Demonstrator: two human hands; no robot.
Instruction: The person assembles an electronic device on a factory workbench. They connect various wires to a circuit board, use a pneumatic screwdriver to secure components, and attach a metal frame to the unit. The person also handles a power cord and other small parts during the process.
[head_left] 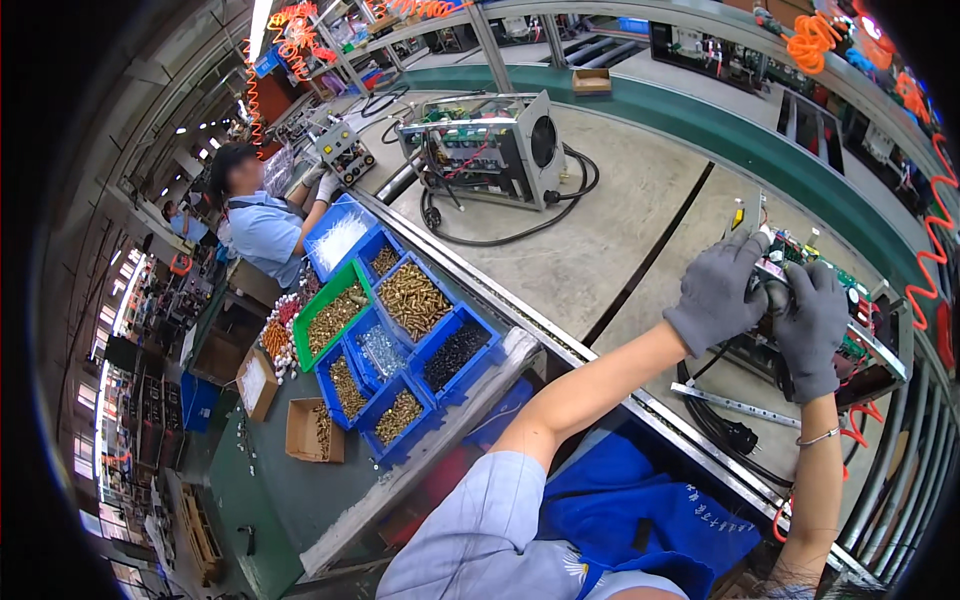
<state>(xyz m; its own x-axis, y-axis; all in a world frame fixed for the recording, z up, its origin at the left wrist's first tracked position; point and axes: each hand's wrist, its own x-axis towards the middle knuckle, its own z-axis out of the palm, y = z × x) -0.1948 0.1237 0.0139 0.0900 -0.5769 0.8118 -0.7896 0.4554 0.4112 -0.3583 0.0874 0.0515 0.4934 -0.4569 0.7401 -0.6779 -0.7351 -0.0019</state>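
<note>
My left hand [718,290], in a grey work glove, bends its fingers at the front of an opened electrical unit [852,345] on the right. Close beside it, my right hand [812,325], gloved alike, curls its fingers toward the same spot. Whatever lies between the fingertips is hidden by the gloves. Green circuit boards [845,277] and a metal frame show behind and beside my hands. A small panel with a yellow label [738,218] stands up just beyond the left fingers. Below the hands lie a pale metal strip [738,404] and a black power cable with a plug [738,436].
Blue bins [447,385] and a green bin [318,350] hold brass fittings and other small parts at the left. Another opened unit [490,150] with a coiled black cable sits further back. A co-worker [262,205] handles a panel. Orange coiled hoses [932,215] hang at the right.
</note>
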